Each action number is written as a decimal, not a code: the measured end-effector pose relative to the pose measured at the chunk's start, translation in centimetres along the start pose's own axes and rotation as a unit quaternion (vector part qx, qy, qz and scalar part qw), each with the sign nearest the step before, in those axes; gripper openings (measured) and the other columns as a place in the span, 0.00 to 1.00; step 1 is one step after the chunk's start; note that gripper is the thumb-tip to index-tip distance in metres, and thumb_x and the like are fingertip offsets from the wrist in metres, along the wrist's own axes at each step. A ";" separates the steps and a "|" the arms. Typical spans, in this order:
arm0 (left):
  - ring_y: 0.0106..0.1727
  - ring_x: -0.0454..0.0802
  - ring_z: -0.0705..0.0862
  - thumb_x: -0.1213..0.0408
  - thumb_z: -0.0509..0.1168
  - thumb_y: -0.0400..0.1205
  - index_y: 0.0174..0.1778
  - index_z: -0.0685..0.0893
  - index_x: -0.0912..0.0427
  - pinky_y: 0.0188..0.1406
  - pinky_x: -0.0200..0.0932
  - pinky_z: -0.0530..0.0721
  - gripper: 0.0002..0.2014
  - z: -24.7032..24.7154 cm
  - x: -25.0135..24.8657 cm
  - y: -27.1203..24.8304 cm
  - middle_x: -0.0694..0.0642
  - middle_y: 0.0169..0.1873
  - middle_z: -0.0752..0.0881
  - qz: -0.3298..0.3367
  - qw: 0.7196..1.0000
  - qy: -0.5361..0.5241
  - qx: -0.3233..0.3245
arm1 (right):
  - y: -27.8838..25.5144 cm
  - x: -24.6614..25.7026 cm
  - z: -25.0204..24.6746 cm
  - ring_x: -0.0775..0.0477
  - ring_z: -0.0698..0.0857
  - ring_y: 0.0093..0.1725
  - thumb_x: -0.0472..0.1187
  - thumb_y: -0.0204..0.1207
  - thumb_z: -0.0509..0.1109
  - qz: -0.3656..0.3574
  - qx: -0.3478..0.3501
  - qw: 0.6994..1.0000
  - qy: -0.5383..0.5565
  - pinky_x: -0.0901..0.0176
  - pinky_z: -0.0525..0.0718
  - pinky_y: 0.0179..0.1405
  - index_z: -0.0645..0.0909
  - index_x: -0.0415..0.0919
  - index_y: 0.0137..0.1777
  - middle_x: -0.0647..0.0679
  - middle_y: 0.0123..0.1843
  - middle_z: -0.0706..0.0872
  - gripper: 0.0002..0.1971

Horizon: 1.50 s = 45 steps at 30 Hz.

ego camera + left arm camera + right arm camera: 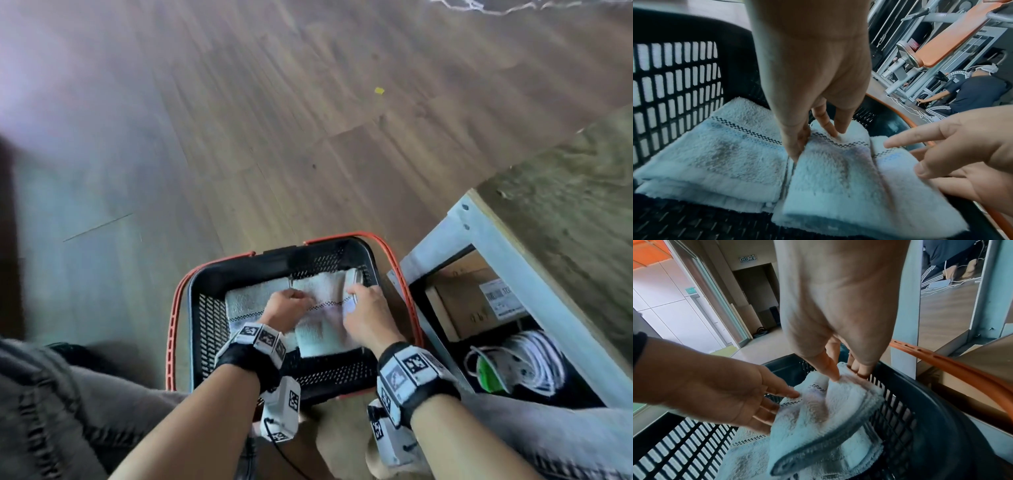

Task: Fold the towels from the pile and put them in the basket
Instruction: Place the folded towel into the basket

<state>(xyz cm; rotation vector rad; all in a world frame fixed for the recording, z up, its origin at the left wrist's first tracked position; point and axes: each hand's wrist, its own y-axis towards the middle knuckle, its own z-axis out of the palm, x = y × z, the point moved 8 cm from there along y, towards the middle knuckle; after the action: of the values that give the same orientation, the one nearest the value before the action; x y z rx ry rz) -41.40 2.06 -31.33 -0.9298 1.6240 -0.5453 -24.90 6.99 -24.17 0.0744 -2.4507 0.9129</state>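
A black slotted basket [205, 308] with orange handles stands on the floor between my knees. One folded white towel [246, 301] with a checked stripe lies flat in its left half. A second folded towel [322, 329] sits beside it on the right, its right side raised off the basket floor [818, 418]. My left hand [287, 305] pinches this towel's left edge, thumb tucked at the side and fingers on top [816, 142]. My right hand [363, 308] grips the towel's far right corner [846, 374], thumb on top and fingers behind it, near the basket wall [920, 402].
A metal-framed shelf with a wooden top [496, 240] stands close to the basket's right side, holding a cardboard box [469, 301] and a coiled white cable [531, 359]. Wooden floor stretches ahead. Another person [972, 94] sits by gym machines in the distance.
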 end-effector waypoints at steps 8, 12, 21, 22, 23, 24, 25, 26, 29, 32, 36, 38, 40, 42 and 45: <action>0.17 0.37 0.73 0.66 0.68 0.82 0.63 0.85 0.65 0.13 0.30 0.70 0.14 0.2 0.7 2.0 0.52 0.33 0.85 -0.011 0.998 0.036 -0.040 | 2.3 -0.7 2.4 0.37 0.75 0.74 0.31 0.78 0.63 0.017 0.060 0.998 -0.031 0.50 0.73 0.75 0.69 0.36 0.77 0.37 0.76 0.69 0.26; 0.11 0.35 0.67 0.67 0.67 0.84 0.67 0.83 0.67 0.12 0.31 0.67 0.16 0.5 1.3 1.9 0.50 0.24 0.79 -0.027 0.997 0.062 -0.032 | 2.4 -1.6 3.8 0.35 0.77 0.70 0.33 0.79 0.63 0.042 0.091 0.993 -0.054 0.48 0.77 0.69 0.72 0.33 0.71 0.34 0.72 0.75 0.20; 0.26 0.45 0.76 0.62 0.66 0.80 0.48 0.85 0.68 0.16 0.34 0.74 0.11 0.6 0.4 1.1 0.52 0.29 0.79 -0.047 0.989 0.133 -0.044 | 1.8 -1.9 3.9 0.37 0.78 0.71 0.34 0.80 0.60 0.063 0.100 0.992 -0.043 0.53 0.76 0.66 0.75 0.30 0.71 0.35 0.73 0.79 0.20; 0.28 0.47 0.77 0.62 0.65 0.79 0.43 0.83 0.65 0.20 0.36 0.76 0.09 0.7 0.1 0.9 0.52 0.30 0.78 -0.045 0.989 0.134 -0.042 | 1.6 -1.5 3.6 0.37 0.79 0.71 0.35 0.81 0.60 0.060 0.097 0.993 -0.036 0.53 0.77 0.64 0.75 0.31 0.71 0.36 0.72 0.80 0.19; 0.30 0.48 0.77 0.62 0.64 0.79 0.38 0.80 0.62 0.24 0.38 0.77 0.08 0.8 -0.2 0.6 0.53 0.30 0.78 -0.038 0.990 0.133 -0.038 | 1.6 -1.0 3.2 0.37 0.79 0.70 0.37 0.81 0.61 0.054 0.089 0.994 -0.028 0.53 0.77 0.63 0.75 0.32 0.71 0.36 0.72 0.80 0.19; 0.30 0.48 0.77 0.63 0.64 0.79 0.36 0.78 0.60 0.27 0.38 0.77 0.08 1.0 -0.6 0.3 0.53 0.30 0.78 -0.034 0.991 0.126 -0.033 | 1.5 -0.4 2.7 0.37 0.80 0.69 0.39 0.82 0.61 0.046 0.077 0.996 -0.020 0.53 0.77 0.61 0.75 0.33 0.70 0.36 0.71 0.80 0.19; 0.30 0.49 0.77 0.64 0.64 0.80 0.36 0.78 0.60 0.28 0.39 0.78 0.07 1.1 -1.0 -0.2 0.54 0.31 0.79 -0.031 0.992 0.120 -0.027 | 1.3 0.2 2.0 0.37 0.80 0.68 0.41 0.82 0.62 0.036 0.060 0.997 -0.015 0.54 0.77 0.58 0.75 0.33 0.69 0.36 0.70 0.80 0.18; 0.31 0.50 0.78 0.64 0.64 0.80 0.38 0.78 0.61 0.29 0.40 0.80 0.06 1.0 -1.6 -0.7 0.56 0.32 0.80 -0.028 0.993 0.116 -0.023 | 1.1 0.9 1.3 0.37 0.81 0.66 0.42 0.83 0.62 0.024 0.039 0.999 -0.008 0.55 0.76 0.55 0.75 0.34 0.68 0.37 0.68 0.81 0.18; 0.36 0.55 0.82 0.63 0.64 0.81 0.45 0.81 0.64 0.32 0.43 0.83 0.07 0.5 -4.0 -2.6 0.58 0.37 0.82 0.004 0.994 0.106 -0.014 | -0.3 2.8 -1.5 0.38 0.83 0.60 0.43 0.82 0.62 -0.009 -0.025 1.000 0.016 0.54 0.79 0.53 0.77 0.37 0.64 0.39 0.62 0.84 0.15; 0.34 0.57 0.81 0.62 0.65 0.82 0.51 0.84 0.70 0.30 0.45 0.81 0.12 -0.2 -6.8 -5.4 0.61 0.37 0.82 0.039 0.995 0.090 -0.001 | -2.8 4.3 -4.9 0.39 0.84 0.49 0.43 0.79 0.62 -0.036 -0.105 0.993 0.050 0.54 0.79 0.47 0.80 0.44 0.50 0.44 0.51 0.87 0.07; 0.29 0.54 0.79 0.62 0.66 0.82 0.49 0.86 0.66 0.27 0.40 0.74 0.10 -1.5 -10.8 -10.5 0.58 0.34 0.81 0.094 0.993 0.074 0.013 | -7.1 6.1 -9.1 0.39 0.84 0.48 0.42 0.78 0.63 -0.074 -0.200 0.972 0.095 0.56 0.79 0.47 0.82 0.46 0.44 0.47 0.46 0.88 0.06; 0.26 0.52 0.80 0.63 0.66 0.82 0.48 0.86 0.64 0.26 0.40 0.74 0.08 -1.9 -12.4 -13.6 0.56 0.32 0.84 0.123 0.989 0.074 0.024 | -9.4 6.8 -10.7 0.39 0.85 0.50 0.42 0.79 0.63 -0.091 -0.230 0.961 0.122 0.55 0.82 0.49 0.82 0.47 0.44 0.45 0.49 0.90 0.06; 0.30 0.54 0.81 0.63 0.65 0.83 0.52 0.86 0.67 0.27 0.42 0.75 0.10 -2.4 -14.1 -16.8 0.57 0.34 0.86 0.161 0.983 0.079 0.036 | -11.7 7.3 -11.9 0.39 0.86 0.50 0.43 0.79 0.64 -0.106 -0.258 0.947 0.158 0.52 0.85 0.50 0.82 0.47 0.44 0.45 0.48 0.90 0.06; 0.34 0.55 0.84 0.62 0.64 0.85 0.54 0.85 0.68 0.31 0.42 0.79 0.12 -2.9 -15.6 -20.0 0.58 0.39 0.88 0.199 0.975 0.088 0.046 | -13.8 7.6 -12.7 0.40 0.87 0.50 0.43 0.78 0.63 -0.114 -0.279 0.936 0.183 0.49 0.87 0.51 0.83 0.46 0.43 0.46 0.46 0.91 0.07; 0.36 0.55 0.87 0.59 0.63 0.87 0.56 0.86 0.65 0.34 0.41 0.83 0.13 -3.7 -17.5 -24.2 0.59 0.45 0.89 0.243 0.962 0.119 0.043 | -16.5 8.0 -13.7 0.41 0.86 0.50 0.42 0.77 0.62 -0.119 -0.293 0.925 0.210 0.50 0.87 0.49 0.83 0.46 0.43 0.49 0.45 0.90 0.08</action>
<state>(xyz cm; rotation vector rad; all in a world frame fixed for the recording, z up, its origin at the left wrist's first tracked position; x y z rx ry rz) -37.01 1.61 -1.51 -0.3839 1.9474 -0.3887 -21.92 3.81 -1.72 -0.0346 -2.1434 0.0530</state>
